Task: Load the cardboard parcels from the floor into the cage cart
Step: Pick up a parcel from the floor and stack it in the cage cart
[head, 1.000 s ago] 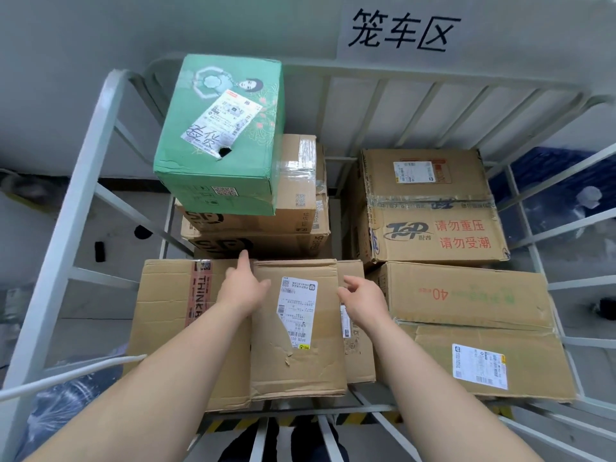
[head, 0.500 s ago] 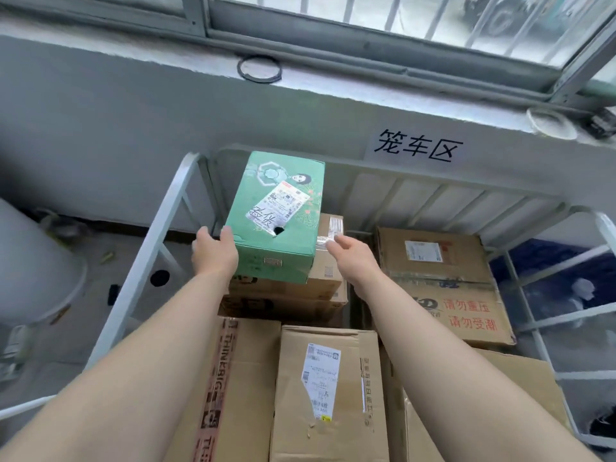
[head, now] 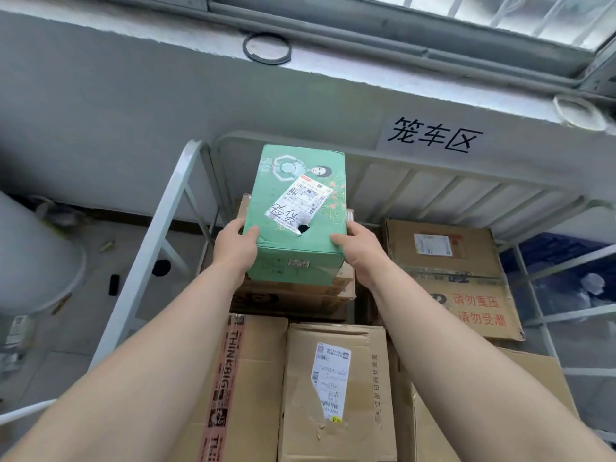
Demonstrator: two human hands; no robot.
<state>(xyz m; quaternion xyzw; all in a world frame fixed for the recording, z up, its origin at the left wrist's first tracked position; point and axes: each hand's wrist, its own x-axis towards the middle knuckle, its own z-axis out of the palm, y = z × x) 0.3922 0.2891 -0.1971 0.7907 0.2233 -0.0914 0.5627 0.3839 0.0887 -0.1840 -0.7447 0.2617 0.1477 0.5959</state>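
By the cage cart's left rail [head: 160, 235], the left hand [head: 233, 245] clasps the green parcel [head: 296, 201] at its near corner, thumb on top. The right hand [head: 361, 255] grips the opposite corner the same way, steadying the parcel atop the brown stack [head: 293, 296]. It is probably being squared up, though I can't tell if it sits flat.

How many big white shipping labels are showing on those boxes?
3: atop the green box, on the rear-right brown box, on the front-centre brown box. Others may be hidden.
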